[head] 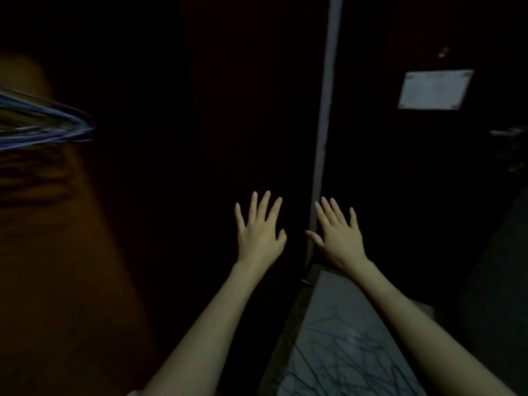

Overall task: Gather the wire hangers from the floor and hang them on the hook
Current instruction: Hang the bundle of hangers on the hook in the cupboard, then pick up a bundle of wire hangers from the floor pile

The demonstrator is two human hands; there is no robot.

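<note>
Pale rectangular plate (435, 90) on dark door (400, 167); grey vertical strip (325, 124).

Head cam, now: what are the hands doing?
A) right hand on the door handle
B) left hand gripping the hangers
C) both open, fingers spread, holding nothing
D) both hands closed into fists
C: the left hand and right hand are both held out with fingers spread and empty, while the bunch of wire hangers is far off at the left edge, touched by neither.

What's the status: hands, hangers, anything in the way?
Left hand and right hand both open, fingers spread, holding nothing. Bundle of hangers at far left, up off the floor; hook not visible. Scene very dark; nothing seen blocking.
</note>
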